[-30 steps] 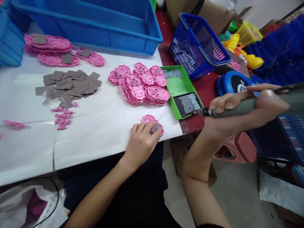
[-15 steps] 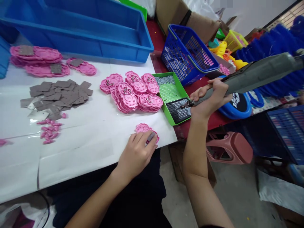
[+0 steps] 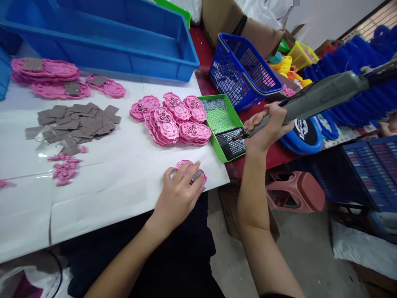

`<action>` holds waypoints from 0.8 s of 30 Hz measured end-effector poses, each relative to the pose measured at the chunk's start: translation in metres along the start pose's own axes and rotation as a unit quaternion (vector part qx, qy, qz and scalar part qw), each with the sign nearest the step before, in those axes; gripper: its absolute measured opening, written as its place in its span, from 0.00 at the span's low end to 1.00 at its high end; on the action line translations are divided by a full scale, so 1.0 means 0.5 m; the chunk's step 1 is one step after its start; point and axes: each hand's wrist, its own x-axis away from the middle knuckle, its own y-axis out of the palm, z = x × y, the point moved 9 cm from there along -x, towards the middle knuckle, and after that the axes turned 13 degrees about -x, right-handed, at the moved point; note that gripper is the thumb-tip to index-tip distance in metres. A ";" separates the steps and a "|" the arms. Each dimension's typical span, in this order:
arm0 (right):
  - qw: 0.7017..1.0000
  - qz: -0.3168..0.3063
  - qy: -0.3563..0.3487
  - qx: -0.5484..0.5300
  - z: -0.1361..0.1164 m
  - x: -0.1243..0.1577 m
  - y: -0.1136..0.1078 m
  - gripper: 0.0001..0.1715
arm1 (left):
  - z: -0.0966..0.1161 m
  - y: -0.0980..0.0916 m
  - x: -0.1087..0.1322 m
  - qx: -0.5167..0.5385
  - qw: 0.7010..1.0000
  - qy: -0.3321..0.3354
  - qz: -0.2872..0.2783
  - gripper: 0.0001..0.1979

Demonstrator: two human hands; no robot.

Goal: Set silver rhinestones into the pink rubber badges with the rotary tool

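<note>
My right hand [image 3: 266, 128] is wrapped around a grey electric screwdriver [image 3: 322, 99]. Its bit points down into a black perforated screw plate [image 3: 225, 145], which is partly filled with small screws. This plate sits in the near end of a green tray [image 3: 221, 160]. At the table's front edge, my left hand [image 3: 180, 186] steadies a pink plastic piece [image 3: 203, 177] between thumb and fingers, the fingers spread over it. A grey plate [image 3: 196, 175] lies on that piece, partly hidden by the fingers.
Stacked pink pieces [image 3: 164, 126] lie left of the green tray. Further left are a heap of grey plates [image 3: 77, 122] and small pink parts [image 3: 65, 167]. A blue bin [image 3: 124, 62] and a blue basket [image 3: 223, 78] stand behind. A pink stool [image 3: 297, 191] is at right.
My left fingers have spread and lifted a little, showing more of the grey plate. The screwdriver tip has shifted slightly left over the screw plate. The view has moved slightly.
</note>
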 end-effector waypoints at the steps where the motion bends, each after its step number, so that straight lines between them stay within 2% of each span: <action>1: 1.000 -0.009 -0.002 -0.001 -0.009 0.001 0.003 0.19 | 0.000 0.004 0.000 0.006 1.000 -0.001 -0.008 0.08; 5: 0.998 0.010 -0.026 -0.048 -0.092 0.052 0.021 0.11 | -0.005 0.011 -0.001 0.025 0.999 -0.022 -0.032 0.06; 7: 0.996 -0.014 -0.018 -0.091 -0.139 0.104 0.053 0.09 | -0.009 0.011 -0.002 0.031 0.998 -0.029 -0.046 0.06; 9: 0.988 -0.069 -0.015 -0.137 -0.180 0.160 0.092 0.06 | -0.014 0.011 -0.002 0.048 0.996 -0.033 -0.061 0.07; 10: 0.981 -0.127 0.015 -0.146 -0.186 0.188 0.121 0.04 | -0.016 0.012 -0.002 0.061 0.995 -0.035 -0.068 0.07; 13: 0.962 -0.206 0.065 -0.169 -0.187 0.246 0.159 0.04 | -0.023 0.012 -0.001 0.097 0.992 -0.044 -0.070 0.07; 19: 0.958 -0.183 0.108 -0.194 -0.150 0.262 0.151 0.06 | -0.026 0.019 0.000 0.127 0.989 -0.051 -0.062 0.10; 24: 0.956 -0.195 0.123 -0.183 -0.145 0.269 0.157 0.06 | -0.027 0.021 0.000 0.144 0.987 -0.045 -0.051 0.11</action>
